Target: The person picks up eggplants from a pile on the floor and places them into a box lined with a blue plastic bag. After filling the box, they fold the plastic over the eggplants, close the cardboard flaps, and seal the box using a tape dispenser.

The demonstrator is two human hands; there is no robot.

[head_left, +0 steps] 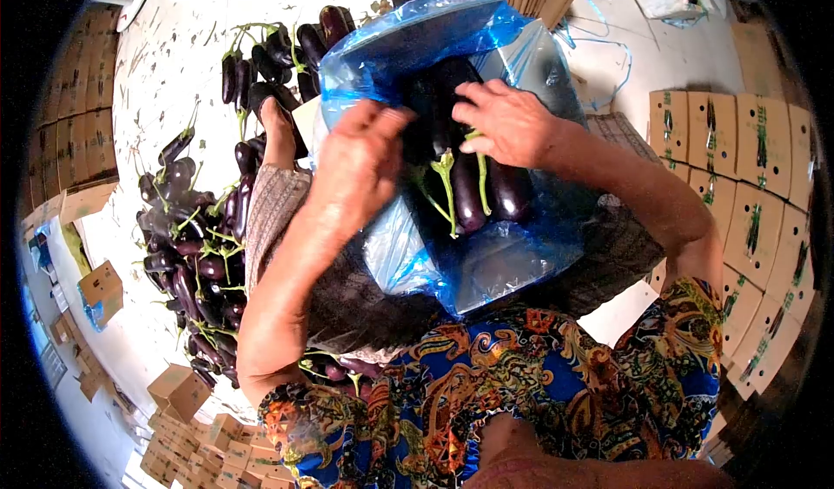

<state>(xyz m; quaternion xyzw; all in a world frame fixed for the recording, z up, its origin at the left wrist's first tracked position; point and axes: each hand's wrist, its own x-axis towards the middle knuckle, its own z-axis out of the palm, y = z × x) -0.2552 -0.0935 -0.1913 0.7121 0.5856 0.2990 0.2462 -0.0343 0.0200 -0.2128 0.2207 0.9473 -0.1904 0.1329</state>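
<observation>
A box lined with a blue plastic bag (512, 267) stands between the person's knees. Inside it lie several dark eggplants (510, 189) with green stems. My left hand (365, 155) is over the box's left edge, fingers bent and blurred by motion; whether it holds anything cannot be made out. My right hand (508, 124) reaches over the eggplants from the right, its fingers apart and curved above a green stem. Nothing shows gripped in it.
A large heap of loose eggplants (208, 267) covers the floor at the left, with more at the upper left. Stacked cardboard cartons (756, 228) stand at the right. More cartons (208, 441) are at the lower left, and blue strapping (627, 63) lies at the upper right.
</observation>
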